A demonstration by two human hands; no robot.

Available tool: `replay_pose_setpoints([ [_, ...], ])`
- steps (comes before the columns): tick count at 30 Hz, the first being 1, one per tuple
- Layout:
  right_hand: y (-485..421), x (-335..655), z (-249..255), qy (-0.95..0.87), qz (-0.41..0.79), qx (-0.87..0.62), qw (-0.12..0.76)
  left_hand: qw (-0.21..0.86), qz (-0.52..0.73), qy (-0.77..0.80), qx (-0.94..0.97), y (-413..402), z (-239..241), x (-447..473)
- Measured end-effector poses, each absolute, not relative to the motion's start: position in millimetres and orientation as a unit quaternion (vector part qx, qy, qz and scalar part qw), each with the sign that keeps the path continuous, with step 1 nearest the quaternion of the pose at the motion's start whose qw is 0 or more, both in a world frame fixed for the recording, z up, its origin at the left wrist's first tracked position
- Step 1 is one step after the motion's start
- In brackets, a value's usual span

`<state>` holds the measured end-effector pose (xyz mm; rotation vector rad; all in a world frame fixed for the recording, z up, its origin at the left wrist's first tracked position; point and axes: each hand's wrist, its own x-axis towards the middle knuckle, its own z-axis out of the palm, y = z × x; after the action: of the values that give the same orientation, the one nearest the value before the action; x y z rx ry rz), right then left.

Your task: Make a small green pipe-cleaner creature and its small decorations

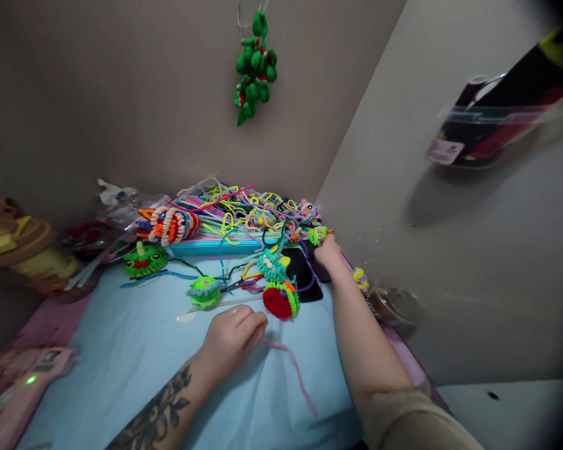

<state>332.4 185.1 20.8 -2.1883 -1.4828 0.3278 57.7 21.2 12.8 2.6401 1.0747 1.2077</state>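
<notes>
My left hand (232,334) rests on the light blue mat (136,350) with its fingers curled, pinching the end of a pink pipe cleaner (293,369) that trails toward me. My right hand (327,251) reaches to the far right of the mat and is closed on a small green and orange pipe-cleaner piece (316,234). Between the hands lie a red and green pipe-cleaner figure (280,300), a teal one (272,265) and a black phone (303,275).
A pile of loose coloured pipe cleaners (234,215) lies along the back wall. A green frog-like figure (145,259), a green and blue round figure (204,292) and a striped one (171,225) sit on the mat. A green ornament (256,69) hangs on the wall. A pink device (23,381) lies at left.
</notes>
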Motion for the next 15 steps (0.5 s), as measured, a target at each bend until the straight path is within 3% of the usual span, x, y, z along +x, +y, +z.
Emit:
replay_pose_setpoints([
  [7,140,309,30,-0.593,0.123,-0.73,0.317,0.048,0.417,0.364,0.832,20,20,55],
  [9,105,287,33,-0.626,0.122,-0.688,0.347,0.11,0.437,0.392,0.802,21,23,57],
  [11,73,260,37,-0.728,0.159,-0.517,0.422,0.191,0.456,0.435,0.753,24,22,58],
  [13,52,234,38,-0.811,0.208,-0.358,0.412,0.286,0.474,0.465,0.691,29,19,58],
  [15,46,215,34,-0.83,0.218,-0.291,0.422,0.395,0.485,0.468,0.624,35,13,57],
])
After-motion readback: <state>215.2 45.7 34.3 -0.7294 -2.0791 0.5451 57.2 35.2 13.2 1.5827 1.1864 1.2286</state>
